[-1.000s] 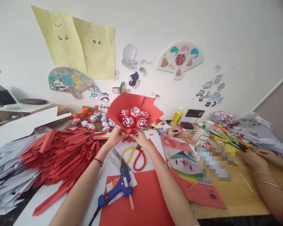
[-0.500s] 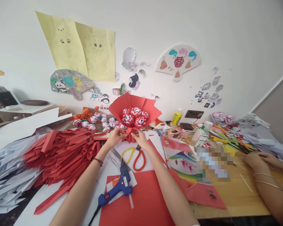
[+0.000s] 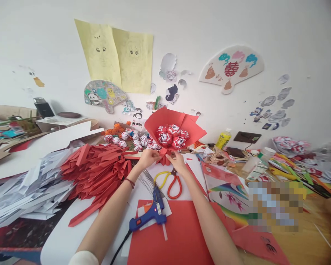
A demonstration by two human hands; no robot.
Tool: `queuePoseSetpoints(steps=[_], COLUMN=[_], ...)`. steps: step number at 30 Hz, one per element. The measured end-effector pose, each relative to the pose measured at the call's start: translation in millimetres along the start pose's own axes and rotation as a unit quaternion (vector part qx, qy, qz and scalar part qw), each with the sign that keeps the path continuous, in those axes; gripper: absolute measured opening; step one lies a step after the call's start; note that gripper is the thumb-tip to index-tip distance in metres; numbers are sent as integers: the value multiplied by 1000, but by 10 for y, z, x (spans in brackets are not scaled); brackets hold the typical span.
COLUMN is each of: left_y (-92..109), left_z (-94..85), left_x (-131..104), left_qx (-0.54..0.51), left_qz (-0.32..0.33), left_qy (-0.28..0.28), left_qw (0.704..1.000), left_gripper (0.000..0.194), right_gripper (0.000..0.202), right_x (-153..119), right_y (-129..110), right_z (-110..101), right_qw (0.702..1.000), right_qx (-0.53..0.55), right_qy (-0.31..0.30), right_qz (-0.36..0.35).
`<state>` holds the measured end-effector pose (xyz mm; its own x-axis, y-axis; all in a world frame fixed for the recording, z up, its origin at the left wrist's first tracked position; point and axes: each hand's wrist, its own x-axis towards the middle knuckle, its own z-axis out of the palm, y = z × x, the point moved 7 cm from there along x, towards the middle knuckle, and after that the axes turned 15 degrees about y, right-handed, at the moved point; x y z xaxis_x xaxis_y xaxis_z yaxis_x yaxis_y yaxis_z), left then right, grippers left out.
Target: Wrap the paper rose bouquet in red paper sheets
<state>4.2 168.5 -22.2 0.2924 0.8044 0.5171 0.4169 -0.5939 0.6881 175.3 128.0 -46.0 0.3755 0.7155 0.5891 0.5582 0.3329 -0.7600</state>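
A bouquet of red-and-white paper flowers (image 3: pixel 172 137) stands in a red paper wrap (image 3: pixel 165 117), gathered at its base. My left hand (image 3: pixel 149 157) pinches the left side of the red gathered base. On the other side, my right hand (image 3: pixel 177 161) has its fingers closed on the same base. Below my hands lie scissors (image 3: pixel 174 187) with yellow and red handles. A blue glue gun (image 3: pixel 150 215) rests on a white scrap over red paper sheets (image 3: pixel 171 239), between my forearms.
Folded red strips (image 3: pixel 96 171) and white strips (image 3: pixel 35 187) are piled at left. More paper flowers (image 3: pixel 143 141) lie behind. A yellow bottle (image 3: pixel 223 138), a clear bottle (image 3: pixel 257 169) and a printed bag (image 3: pixel 228 195) are at right. A blurred hand shows at the right edge.
The view has turned left, so everything sits farther right in it. The other person's arms have mostly left the view. Both my hands remain at the bouquet's base.
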Motion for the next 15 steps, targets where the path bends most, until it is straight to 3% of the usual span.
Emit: queuePoseSetpoints(steps=[15], left_y=[215], left_z=[-42], left_x=[-61], left_qx=[97], left_qz=[38], left_qy=[60], left_qw=[993], left_gripper=[11], right_gripper=[31], right_x=[38], right_y=[-55], right_z=[-25], right_qw=[999], right_qx=[-43], right_qy=[13], right_qz=[2])
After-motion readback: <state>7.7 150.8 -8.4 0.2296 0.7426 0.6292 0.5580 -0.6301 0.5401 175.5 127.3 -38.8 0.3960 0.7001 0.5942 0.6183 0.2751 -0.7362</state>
